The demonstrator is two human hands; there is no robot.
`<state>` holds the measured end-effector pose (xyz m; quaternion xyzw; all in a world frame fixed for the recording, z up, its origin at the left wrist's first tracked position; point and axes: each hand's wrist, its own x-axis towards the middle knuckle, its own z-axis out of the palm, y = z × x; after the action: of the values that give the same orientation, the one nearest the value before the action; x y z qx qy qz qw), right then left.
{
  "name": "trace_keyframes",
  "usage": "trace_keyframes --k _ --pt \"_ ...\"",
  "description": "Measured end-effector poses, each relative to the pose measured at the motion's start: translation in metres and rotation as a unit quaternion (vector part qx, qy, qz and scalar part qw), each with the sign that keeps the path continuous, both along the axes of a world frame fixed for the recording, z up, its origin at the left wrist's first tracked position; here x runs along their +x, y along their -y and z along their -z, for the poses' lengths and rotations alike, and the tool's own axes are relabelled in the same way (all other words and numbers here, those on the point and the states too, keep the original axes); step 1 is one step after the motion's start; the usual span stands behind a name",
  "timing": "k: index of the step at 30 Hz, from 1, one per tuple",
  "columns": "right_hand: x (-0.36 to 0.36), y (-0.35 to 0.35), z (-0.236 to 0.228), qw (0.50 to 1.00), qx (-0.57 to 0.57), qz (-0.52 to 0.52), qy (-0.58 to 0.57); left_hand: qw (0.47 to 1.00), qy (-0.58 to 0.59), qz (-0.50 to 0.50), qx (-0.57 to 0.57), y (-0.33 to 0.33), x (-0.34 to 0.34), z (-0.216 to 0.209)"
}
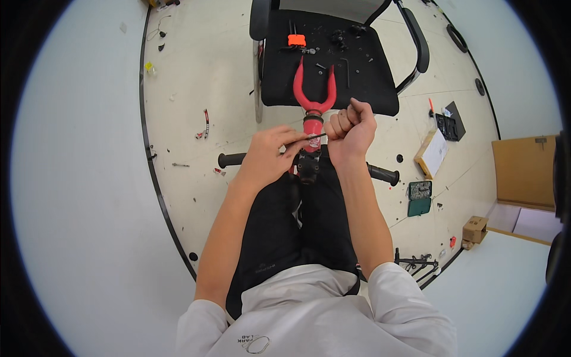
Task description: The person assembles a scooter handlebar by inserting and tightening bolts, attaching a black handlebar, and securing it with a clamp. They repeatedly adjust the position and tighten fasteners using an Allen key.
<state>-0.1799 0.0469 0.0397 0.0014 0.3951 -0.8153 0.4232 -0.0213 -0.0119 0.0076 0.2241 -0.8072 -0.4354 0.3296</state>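
Note:
A small red bicycle fork (315, 106) with a black stem (308, 166) lies between my thighs, its two prongs resting on the chair seat. The handlebar shows a black grip (232, 160) on the left and another grip (383, 174) on the right. Just above the stem, a thin dark rod, which looks like a hex key (316, 137), runs across the red tube between my hands. My left hand (270, 152) pinches its left part with the fingertips. My right hand (352, 134) is closed in a fist at its right end, hiding that end.
Ahead stands a black office chair (369, 89) with an orange-and-black tool (296, 40), an L-shaped hex key (347, 72) and small metal parts on its seat. Right on the floor are a green case (419, 207), a wood-edged board (432, 153), a black tool case (447, 127) and a cardboard box (474, 229).

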Motion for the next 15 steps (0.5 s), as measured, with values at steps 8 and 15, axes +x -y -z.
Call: trace_keyframes --k 8,15 --pt "-0.004 -0.006 0.005 1.000 0.014 0.010 0.022 1.000 0.002 0.018 0.009 -0.002 -0.002 -0.003" --pt "-0.002 -0.016 0.013 0.998 0.010 0.048 0.025 0.997 0.025 0.044 0.054 0.002 -0.005 -0.005"
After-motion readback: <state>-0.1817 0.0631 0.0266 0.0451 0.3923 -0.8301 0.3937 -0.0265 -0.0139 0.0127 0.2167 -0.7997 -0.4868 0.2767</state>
